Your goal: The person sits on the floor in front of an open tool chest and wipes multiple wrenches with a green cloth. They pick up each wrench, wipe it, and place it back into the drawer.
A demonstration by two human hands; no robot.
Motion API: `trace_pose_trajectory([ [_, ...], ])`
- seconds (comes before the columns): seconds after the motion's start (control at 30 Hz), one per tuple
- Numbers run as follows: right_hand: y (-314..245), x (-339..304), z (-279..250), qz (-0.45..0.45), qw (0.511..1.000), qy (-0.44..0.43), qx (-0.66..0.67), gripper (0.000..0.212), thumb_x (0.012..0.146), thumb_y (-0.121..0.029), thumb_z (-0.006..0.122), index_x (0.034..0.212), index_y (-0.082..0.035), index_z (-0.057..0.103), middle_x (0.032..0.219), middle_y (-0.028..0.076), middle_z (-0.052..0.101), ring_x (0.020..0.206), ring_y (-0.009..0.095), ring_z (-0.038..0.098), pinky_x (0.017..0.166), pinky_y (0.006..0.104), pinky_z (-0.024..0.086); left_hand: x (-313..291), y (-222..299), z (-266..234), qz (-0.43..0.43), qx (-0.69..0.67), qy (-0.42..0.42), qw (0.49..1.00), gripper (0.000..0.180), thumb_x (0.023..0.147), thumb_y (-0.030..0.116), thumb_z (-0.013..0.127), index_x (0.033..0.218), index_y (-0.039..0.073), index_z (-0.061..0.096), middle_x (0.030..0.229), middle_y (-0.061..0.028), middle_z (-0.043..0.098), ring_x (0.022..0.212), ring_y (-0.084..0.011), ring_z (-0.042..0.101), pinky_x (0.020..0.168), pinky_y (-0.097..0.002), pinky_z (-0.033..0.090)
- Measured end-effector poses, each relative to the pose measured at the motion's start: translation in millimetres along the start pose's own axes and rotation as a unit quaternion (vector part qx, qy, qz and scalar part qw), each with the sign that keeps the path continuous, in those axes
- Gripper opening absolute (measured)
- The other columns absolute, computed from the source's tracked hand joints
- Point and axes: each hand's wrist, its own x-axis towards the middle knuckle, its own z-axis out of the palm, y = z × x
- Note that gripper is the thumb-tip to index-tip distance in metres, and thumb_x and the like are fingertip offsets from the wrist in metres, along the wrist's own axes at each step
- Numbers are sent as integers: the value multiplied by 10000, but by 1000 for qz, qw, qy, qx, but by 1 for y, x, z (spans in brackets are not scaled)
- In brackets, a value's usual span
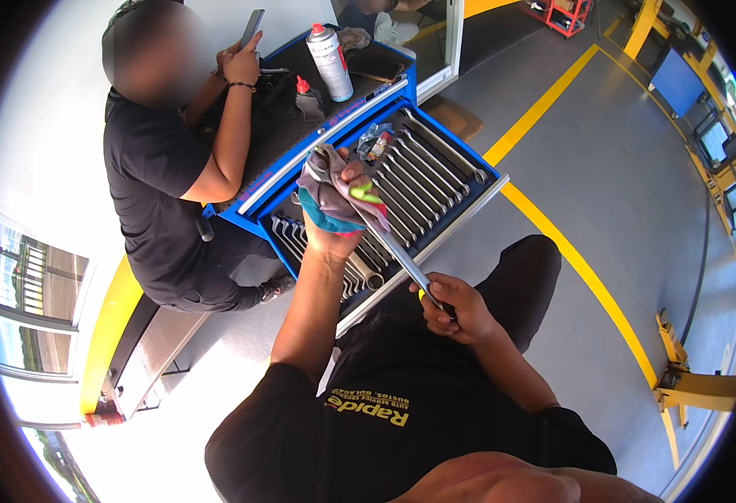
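My left hand [332, 243] is closed round a bunched rag [327, 194], mauve and teal with a bright green patch, wrapped about the upper part of a long silver wrench [403, 258]. The wrench slants down to the right, over the open drawer. My right hand [460, 312] grips its lower end, where a dark handle with a bit of yellow shows between the fingers. The exact kind of its upper end is mostly hidden by the cloth. Under both hands, the drawer [485, 191] holds a row of combination wrenches [414, 180] and several offset wrenches [288, 235].
On the blue tool cabinet [255, 194] stand a white spray can [330, 63] and a small red-capped bottle [307, 99]. A small plastic packet [376, 142] lies in the drawer. To the left, a person [162, 159] in black holds a phone [252, 28]. Yellow lines [581, 272] mark the grey floor.
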Motion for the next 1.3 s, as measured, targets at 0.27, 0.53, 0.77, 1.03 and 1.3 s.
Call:
trace_pose_trajectory([
  [0.27, -7, 17, -3, -41, 965, -116, 232, 264, 1058, -288, 444, 1131, -67, 569, 560, -30, 421, 385, 53, 296, 387, 207, 259, -12, -87, 18, -11, 189, -34, 981, 381, 1027, 462, 475, 957, 89, 449, 733, -58, 451, 602, -162, 477, 577, -318, 448],
  [0.53, -31, 4, -41, -212, 887, 262, -315, 413, 1036, -337, 451, 1293, -30, 551, 1134, 78, 606, 1062, 181, 590, 878, 351, 475, -24, -129, -21, -63, 455, 28, 888, 300, 1043, 314, 555, 1151, 35, 538, 878, -18, 568, 768, -71, 548, 690, -242, 483],
  [0.77, -99, 8, -75, -329, 861, 317, -225, 243, 1036, -267, 529, 993, -36, 590, 886, 71, 627, 861, 179, 624, 830, 321, 493, -27, -183, -44, -190, 655, 15, 731, 283, 1010, 300, 607, 1034, 27, 536, 777, -114, 581, 700, -180, 570, 691, -345, 468],
  [1.03, -122, 8, -141, -392, 887, 234, 66, 227, 1071, -273, 453, 980, -80, 532, 849, 46, 558, 777, 189, 570, 759, 385, 493, -36, -158, -43, -240, 744, 20, 623, 314, 1015, 306, 595, 1081, -1, 599, 758, -49, 618, 659, -128, 583, 632, -306, 481],
  [1.3, -51, 37, -76, -354, 921, 161, 19, 209, 1079, -302, 432, 1069, -115, 524, 1218, 154, 643, 1285, 334, 555, 1055, 483, 439, -6, -63, -124, 72, 557, 292, 774, 256, 1050, 269, 527, 1036, 27, 608, 726, 31, 561, 587, -60, 523, 538, -249, 430],
])
